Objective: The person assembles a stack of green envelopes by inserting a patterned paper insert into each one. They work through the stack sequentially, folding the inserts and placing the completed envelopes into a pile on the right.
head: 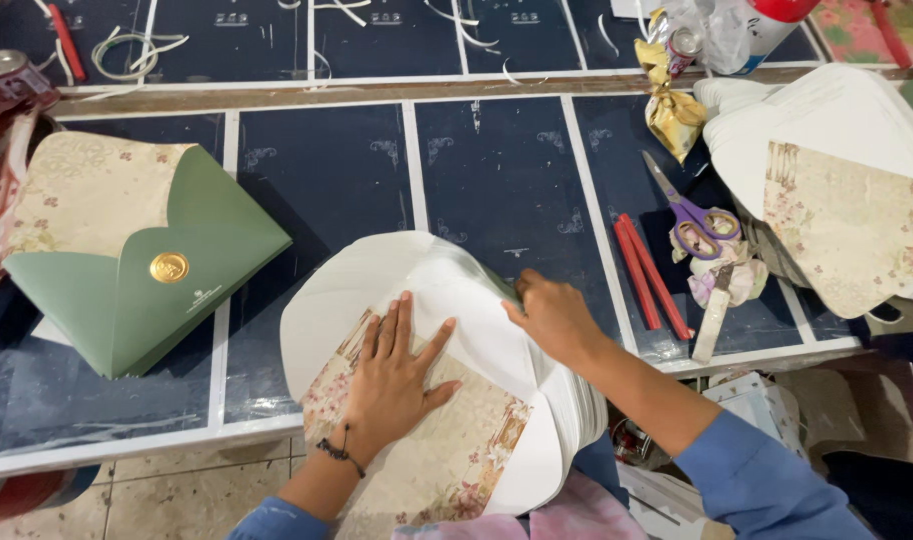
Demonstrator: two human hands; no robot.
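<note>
While my left hand [392, 385] presses the white envelope stack [447, 380] flat, fingers spread, my right hand [552, 315] pinches a flap's edge, ready to fold.

A paper-craft workshop: stacked envelopes [847, 150], scissors [689, 212], glue sticks [652, 275] and paper trimmings [127, 48] on a dark worktable [497, 170].

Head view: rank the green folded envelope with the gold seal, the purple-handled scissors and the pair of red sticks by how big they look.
1. Green folded envelope with the gold seal, clearly largest.
2 and 3. Purple-handled scissors and pair of red sticks: they look alike in length, so I leave them unranked.
</note>
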